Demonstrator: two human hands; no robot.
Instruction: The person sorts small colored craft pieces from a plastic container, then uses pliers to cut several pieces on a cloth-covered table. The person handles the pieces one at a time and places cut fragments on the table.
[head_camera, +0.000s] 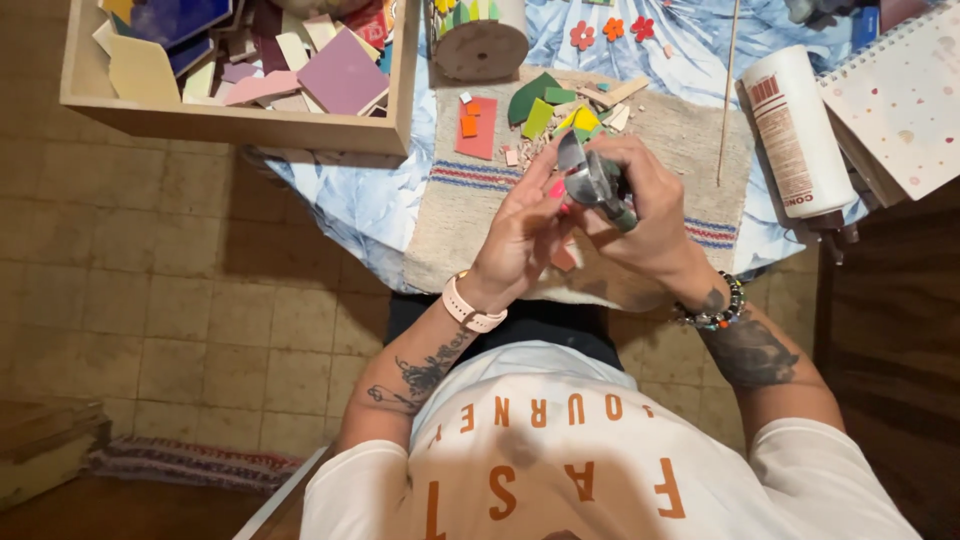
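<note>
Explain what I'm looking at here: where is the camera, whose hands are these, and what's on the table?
There is no machine here: the one picture comes from a camera worn on a person's head, looking down at their own two hands. The right hand grips a metal plier-like tool. The left hand meets it and pinches a small pink piece at the tool's jaws. Below them lies a beige cloth mat with coloured tile pieces scattered on it. A wooden box of more flat pieces stands to the left of the picture, a white bottle and a spiral notebook to the right.
</note>
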